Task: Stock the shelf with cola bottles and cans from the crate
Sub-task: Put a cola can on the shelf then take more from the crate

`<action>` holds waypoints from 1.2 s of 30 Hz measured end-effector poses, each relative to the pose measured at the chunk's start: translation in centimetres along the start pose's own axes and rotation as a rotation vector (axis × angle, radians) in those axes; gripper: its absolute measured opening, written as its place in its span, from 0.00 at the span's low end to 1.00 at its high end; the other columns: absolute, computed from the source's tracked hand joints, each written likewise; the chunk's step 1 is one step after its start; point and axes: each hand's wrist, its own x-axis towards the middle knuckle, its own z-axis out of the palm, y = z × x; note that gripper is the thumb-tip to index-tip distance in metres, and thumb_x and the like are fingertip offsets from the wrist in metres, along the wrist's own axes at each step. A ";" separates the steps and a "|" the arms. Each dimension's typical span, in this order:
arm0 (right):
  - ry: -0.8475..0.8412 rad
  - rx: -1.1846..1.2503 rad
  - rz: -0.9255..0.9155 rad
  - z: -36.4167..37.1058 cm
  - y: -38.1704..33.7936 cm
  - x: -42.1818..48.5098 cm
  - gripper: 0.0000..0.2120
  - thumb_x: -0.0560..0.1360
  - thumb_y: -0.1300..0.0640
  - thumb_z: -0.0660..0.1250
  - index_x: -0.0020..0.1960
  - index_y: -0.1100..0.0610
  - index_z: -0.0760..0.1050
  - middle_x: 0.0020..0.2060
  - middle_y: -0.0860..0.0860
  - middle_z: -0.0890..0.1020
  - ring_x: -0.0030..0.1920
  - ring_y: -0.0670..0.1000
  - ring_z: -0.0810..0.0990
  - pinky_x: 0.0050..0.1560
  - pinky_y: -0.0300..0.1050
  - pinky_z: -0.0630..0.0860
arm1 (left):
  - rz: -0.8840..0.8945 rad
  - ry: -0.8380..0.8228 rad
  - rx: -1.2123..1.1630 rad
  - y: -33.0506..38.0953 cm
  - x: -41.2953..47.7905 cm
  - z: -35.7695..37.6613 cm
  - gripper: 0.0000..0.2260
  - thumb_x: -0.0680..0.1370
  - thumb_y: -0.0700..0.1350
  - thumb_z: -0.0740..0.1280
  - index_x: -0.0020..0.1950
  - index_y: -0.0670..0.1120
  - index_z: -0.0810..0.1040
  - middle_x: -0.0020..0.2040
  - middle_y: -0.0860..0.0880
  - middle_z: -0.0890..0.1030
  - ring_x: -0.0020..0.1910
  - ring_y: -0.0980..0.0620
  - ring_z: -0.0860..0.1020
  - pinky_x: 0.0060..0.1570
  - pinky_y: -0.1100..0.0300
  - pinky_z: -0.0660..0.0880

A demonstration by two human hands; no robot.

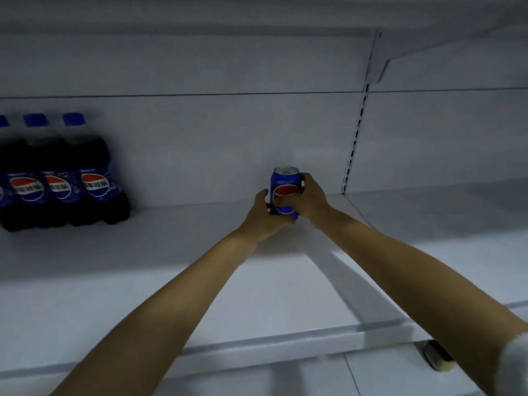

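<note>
Standing upright deep on the white metal shelf [177, 281], near its back wall, a blue aluminium cola can [285, 191] with a red-and-white emblem is clasped from both sides. Left hand [264, 214] and right hand [311, 200] each curl their fingers round it. Dark plastic cola bottles with blue caps [63, 172] stand in a row well apart at the far left.

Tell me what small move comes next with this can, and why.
Probably release both hands and withdraw: the can looks upright and set down near the back of the shelf, with the left hand and right hand gripping it.
</note>
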 end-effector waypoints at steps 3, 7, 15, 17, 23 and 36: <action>-0.002 -0.053 -0.027 0.0 0.5 2.2 0.36 0.65 0.59 0.79 0.68 0.60 0.67 0.61 0.57 0.78 0.60 0.57 0.77 0.54 0.43 0.72 | -0.013 -0.025 -0.019 0.4 1.4 0.3 0.34 0.73 0.31 0.70 0.74 0.41 0.58 0.59 0.46 0.72 0.55 0.53 0.72 0.45 0.69 0.71; 0.000 -0.116 -0.068 0.1 1.0 3.7 0.36 0.65 0.57 0.79 0.68 0.60 0.67 0.61 0.56 0.78 0.60 0.56 0.77 0.54 0.41 0.71 | -0.074 0.005 -0.087 0.1 3.1 0.6 0.36 0.72 0.32 0.71 0.75 0.43 0.57 0.66 0.44 0.72 0.58 0.53 0.72 0.55 0.64 0.68; -0.009 -0.123 -0.087 0.8 2.0 5.5 0.37 0.65 0.58 0.79 0.68 0.60 0.66 0.61 0.57 0.77 0.60 0.57 0.77 0.53 0.43 0.73 | -0.087 0.066 -0.129 0.2 4.6 1.7 0.37 0.73 0.29 0.68 0.77 0.43 0.53 0.70 0.40 0.68 0.68 0.46 0.69 0.57 0.64 0.68; -0.015 -0.106 -0.079 1.0 2.3 5.8 0.37 0.65 0.59 0.79 0.68 0.60 0.65 0.61 0.58 0.77 0.60 0.57 0.77 0.53 0.42 0.73 | -0.087 0.091 -0.145 0.0 4.9 2.0 0.37 0.73 0.28 0.67 0.77 0.43 0.53 0.70 0.40 0.68 0.67 0.46 0.70 0.56 0.64 0.69; -0.069 -0.018 -0.036 0.2 2.7 5.1 0.41 0.66 0.57 0.78 0.72 0.59 0.61 0.65 0.58 0.74 0.63 0.57 0.75 0.54 0.42 0.71 | -0.120 0.114 -0.112 0.2 3.7 2.2 0.37 0.75 0.34 0.69 0.77 0.45 0.52 0.74 0.43 0.64 0.68 0.50 0.68 0.56 0.65 0.68; -0.546 0.717 0.229 3.9 -7.9 -14.9 0.25 0.78 0.43 0.61 0.71 0.54 0.67 0.61 0.53 0.77 0.60 0.50 0.77 0.61 0.47 0.73 | 0.049 0.477 -0.052 -1.0 -16.4 -9.4 0.14 0.78 0.41 0.65 0.64 0.49 0.72 0.59 0.52 0.78 0.54 0.62 0.77 0.52 0.70 0.74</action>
